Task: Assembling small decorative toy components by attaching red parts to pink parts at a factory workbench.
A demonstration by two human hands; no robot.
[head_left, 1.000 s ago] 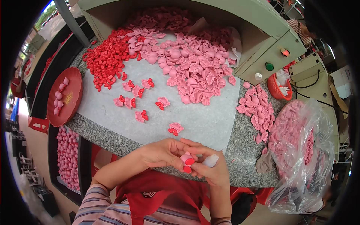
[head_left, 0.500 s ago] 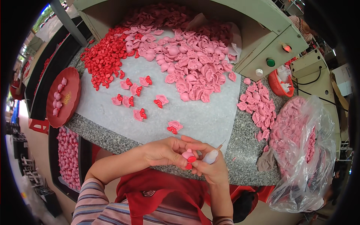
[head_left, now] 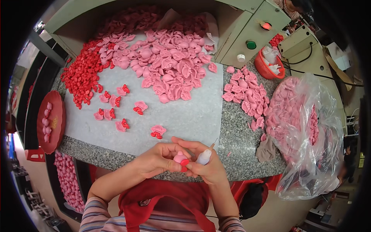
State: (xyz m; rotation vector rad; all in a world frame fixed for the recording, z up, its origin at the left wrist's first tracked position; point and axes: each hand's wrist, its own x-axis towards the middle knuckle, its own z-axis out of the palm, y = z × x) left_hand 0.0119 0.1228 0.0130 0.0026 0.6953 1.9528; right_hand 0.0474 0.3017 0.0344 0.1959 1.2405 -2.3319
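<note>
Close to the table's front edge, both of my hands meet around a small pink plastic figure with red feet (head_left: 179, 157). My left hand (head_left: 156, 159) pinches it between thumb and fingers. My right hand (head_left: 213, 168) is closed round a small whitish squeeze bottle with a needle tip (head_left: 204, 157), the needle pointing away and to the right. The right fingers also press against the figure's red part. Just beyond my hands, a pink shell half with red feet (head_left: 158, 130) lies on the white sheet (head_left: 185, 120), and several similar pairs are spread farther left.
A heap of pink shell halves (head_left: 170, 62) and a pile of red pieces (head_left: 81, 73) cover the back. At left are a red dish (head_left: 58, 129) with pink balls and a full black tray. At right are a red basket (head_left: 266, 71), a clear plastic bag (head_left: 309, 154) and a grey cloth (head_left: 266, 150).
The whole view has shifted, so the table and its things appear farther left and slightly higher. My hands stay together, still gripping the figure and the bottle.
</note>
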